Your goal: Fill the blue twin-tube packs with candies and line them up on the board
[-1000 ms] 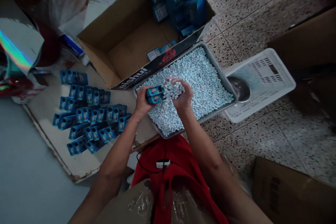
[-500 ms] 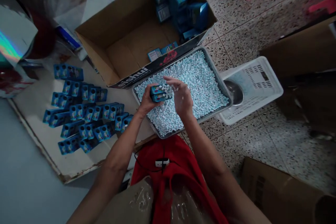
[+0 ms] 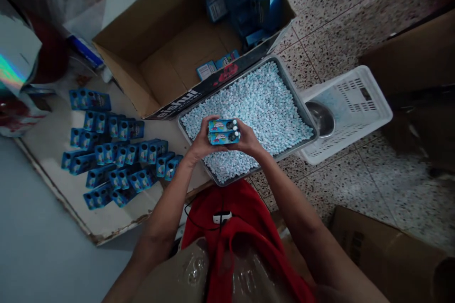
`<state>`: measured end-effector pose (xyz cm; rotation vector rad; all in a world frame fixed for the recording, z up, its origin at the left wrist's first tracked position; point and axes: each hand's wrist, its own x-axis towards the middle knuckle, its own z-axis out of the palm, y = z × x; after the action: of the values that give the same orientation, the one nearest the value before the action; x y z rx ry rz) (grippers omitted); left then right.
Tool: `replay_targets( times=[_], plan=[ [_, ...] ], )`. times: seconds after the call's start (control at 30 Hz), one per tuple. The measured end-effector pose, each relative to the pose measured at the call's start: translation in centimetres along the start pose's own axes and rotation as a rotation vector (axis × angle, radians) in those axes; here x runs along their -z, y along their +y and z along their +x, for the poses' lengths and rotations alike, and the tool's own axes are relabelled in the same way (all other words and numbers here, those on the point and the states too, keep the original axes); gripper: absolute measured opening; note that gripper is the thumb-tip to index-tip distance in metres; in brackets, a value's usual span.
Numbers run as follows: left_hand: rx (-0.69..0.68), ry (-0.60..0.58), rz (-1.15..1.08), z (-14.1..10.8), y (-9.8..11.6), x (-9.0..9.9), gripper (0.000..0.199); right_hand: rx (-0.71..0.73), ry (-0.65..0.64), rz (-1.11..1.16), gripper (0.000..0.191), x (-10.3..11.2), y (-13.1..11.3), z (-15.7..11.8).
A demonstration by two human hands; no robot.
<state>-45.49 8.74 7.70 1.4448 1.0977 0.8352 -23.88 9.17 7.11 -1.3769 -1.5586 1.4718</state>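
Two small blue candy boxes (image 3: 223, 132) are held side by side above a metal tray (image 3: 314, 136) of pale blue and white candies (image 3: 270, 104). Around their left end my left hand (image 3: 202, 144) is closed. My right hand (image 3: 248, 140) grips their right end, fingers wrapped behind. A few white candies show at the dark round holes near the boxes' right end. Several more blue boxes (image 3: 122, 154) with round holes stand in rows on the table to the left.
A large open cardboard carton (image 3: 170, 71) with blue boxes inside stands behind the tray. At right, a white plastic basket (image 3: 369, 118) holds a metal bowl (image 3: 322, 120). Another cardboard box (image 3: 384, 251) sits on the speckled floor.
My right hand has come from open beside the boxes to closed on their right end. The heap of candies on top of the boxes is mostly gone, and the boxes have shifted slightly.
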Motion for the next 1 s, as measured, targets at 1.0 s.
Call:
replay_targets(
  times=[1.0],
  plan=[
    [0.033,0.183,0.623,0.1,1.9,3.0,0.066,-0.400,0.340,0.454,0.042,0.9,4.6,6.5]
  ],
)
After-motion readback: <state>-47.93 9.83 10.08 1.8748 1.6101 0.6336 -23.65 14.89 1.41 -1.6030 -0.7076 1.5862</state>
